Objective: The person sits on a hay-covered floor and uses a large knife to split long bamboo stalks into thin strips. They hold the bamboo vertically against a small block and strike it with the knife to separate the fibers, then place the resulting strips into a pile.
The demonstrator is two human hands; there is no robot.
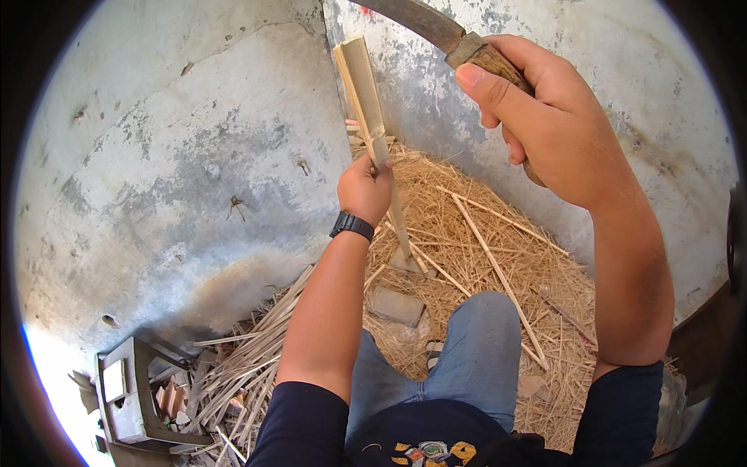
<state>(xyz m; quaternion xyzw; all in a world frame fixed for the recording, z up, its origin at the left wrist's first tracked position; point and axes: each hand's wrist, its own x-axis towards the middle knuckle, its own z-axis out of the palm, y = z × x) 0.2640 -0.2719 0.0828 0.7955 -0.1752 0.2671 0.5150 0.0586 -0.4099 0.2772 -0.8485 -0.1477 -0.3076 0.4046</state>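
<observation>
My left hand [366, 188], with a black watch on its wrist, grips a split bamboo piece [362, 86] around its middle. The bamboo stands nearly upright, its top tilted a little left and its narrower lower end reaching down toward the straw-coloured shavings. Raised at the upper right, my right hand [545, 117] is closed around the wooden handle of a curved-blade sickle [424, 22]. Its dark blade points up and left, above and apart from the bamboo, and runs out of the top of the picture.
A heap of shavings [498, 226] with loose bamboo strips [494, 265] fills the corner between worn walls [194, 171]. A brick-like block [395, 306] lies before my knees. At lower left are a pile of thin strips [257, 354] and a grey stool-like frame [132, 397].
</observation>
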